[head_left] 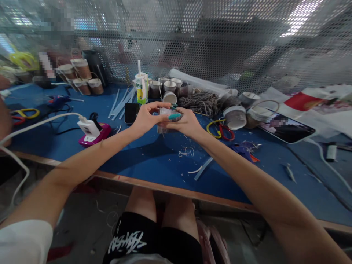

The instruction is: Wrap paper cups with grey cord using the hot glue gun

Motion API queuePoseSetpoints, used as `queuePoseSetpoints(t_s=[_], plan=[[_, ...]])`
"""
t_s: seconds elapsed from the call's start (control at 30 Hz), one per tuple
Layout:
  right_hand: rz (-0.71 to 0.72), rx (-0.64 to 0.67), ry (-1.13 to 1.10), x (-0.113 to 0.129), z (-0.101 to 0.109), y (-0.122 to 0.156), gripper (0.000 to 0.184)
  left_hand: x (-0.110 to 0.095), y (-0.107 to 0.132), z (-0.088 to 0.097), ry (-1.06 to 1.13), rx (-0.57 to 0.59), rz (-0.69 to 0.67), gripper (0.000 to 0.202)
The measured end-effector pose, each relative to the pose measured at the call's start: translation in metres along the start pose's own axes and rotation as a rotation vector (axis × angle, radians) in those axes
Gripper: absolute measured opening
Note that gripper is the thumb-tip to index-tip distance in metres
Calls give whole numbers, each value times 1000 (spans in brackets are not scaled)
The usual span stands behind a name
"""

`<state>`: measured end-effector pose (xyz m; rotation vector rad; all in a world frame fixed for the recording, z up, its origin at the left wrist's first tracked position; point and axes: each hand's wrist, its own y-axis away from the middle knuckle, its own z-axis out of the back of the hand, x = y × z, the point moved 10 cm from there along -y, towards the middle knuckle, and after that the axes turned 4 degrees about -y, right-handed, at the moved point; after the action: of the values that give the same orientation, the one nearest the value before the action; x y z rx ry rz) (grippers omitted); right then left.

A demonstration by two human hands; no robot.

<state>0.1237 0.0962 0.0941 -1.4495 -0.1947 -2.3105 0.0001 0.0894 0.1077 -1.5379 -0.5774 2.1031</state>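
Observation:
My left hand and my right hand meet above the middle of the blue table, fingers wrapped round a small pale cup. The fingers hide most of the cup. Something teal covers fingertips of my right hand; whether it is a finger cot or a nail, I cannot tell. Just behind stand several small cups with white rims, one of them lying tipped. A dark phone lies beside my left hand.
Yellow-and-red scissors, a bundle of grey cord and glue sticks lie around. A drink carton stands behind. At left is a pink power strip with cables; at right, a lit phone. A perforated metal screen closes the back.

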Motion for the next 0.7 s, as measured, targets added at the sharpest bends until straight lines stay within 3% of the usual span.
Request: queuePoseSetpoints(t_s=[0.1, 0.27, 0.47, 0.7], plan=[[122, -176, 148, 16, 19, 4, 46, 11, 0, -1, -4, -12, -15, 65], [128, -164, 200, 19, 16, 8, 43, 26, 4, -30, 299, 197, 127, 76], [45, -168, 185, 14, 16, 10, 57, 20, 12, -36, 508, 241, 280, 92], [45, -172, 182, 15, 15, 13, 70, 25, 13, -37, 546, 232, 356, 69]])
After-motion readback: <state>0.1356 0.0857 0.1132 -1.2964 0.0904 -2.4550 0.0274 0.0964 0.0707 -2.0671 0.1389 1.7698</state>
